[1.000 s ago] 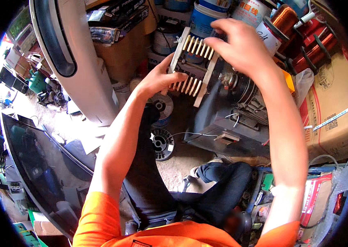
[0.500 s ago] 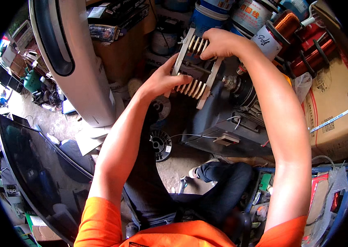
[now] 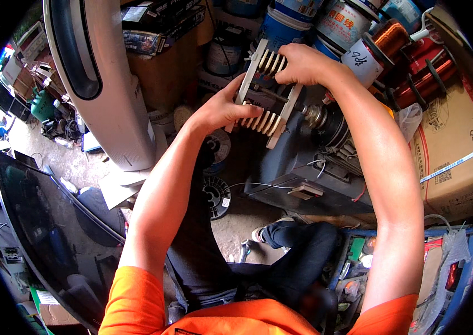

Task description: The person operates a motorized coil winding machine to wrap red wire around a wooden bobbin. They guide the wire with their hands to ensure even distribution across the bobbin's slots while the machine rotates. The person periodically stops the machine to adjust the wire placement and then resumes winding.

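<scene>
Both my hands hold a pale ribbed coil-winding former (image 3: pixel 285 117), made of two long side bars with rows of rounded slats between them. It is tilted, and a thin rod crosses the gap at its middle. My left hand (image 3: pixel 220 111) grips the near left side, thumb lying over the lower slats. My right hand (image 3: pixel 306 64) is closed round the upper right end, its fingertips on the upper slats. Just right of the former is the metal spindle (image 3: pixel 315 115) of a dark grey winding machine (image 3: pixel 281 173); whether they touch, I cannot tell.
Copper wire spools (image 3: pixel 390 36) and paint-type buckets (image 3: pixel 284 25) crowd the far right. A cardboard box (image 3: pixel 451 151) stands at right. On the left are a tall white appliance (image 3: pixel 102 117) and a dark screen panel (image 3: pixel 52 218). A black reel (image 3: pixel 214 198) lies by my leg.
The view has shifted slightly. My hands keep the same hold on the former, which has hardly moved.
</scene>
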Demonstrator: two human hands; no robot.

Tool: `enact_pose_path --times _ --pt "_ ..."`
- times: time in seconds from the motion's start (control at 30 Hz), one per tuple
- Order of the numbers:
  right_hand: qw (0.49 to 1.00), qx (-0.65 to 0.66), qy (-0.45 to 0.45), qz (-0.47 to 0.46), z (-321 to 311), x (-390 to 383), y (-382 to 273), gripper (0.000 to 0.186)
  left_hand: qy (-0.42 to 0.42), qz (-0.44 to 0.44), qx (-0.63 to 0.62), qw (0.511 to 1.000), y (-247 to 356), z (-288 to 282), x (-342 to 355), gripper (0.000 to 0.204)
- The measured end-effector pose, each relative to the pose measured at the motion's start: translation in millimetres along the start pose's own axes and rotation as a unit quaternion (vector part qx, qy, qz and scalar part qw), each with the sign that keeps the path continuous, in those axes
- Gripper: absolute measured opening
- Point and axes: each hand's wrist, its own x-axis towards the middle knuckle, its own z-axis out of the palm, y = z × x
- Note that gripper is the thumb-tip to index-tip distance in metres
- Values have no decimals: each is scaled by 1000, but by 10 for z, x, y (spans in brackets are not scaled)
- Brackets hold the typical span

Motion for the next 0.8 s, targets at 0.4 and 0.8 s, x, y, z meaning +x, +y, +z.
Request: enact_pose_path --times 0.4,0.8 --pt "1000 -15 2 -3 -17 -46 12 44 -11 -21 9 1000 16 -5 7 102" --pt "1000 -5 3 -8 0 -47 24 44 -23 -46 3 999 39 0 3 102"
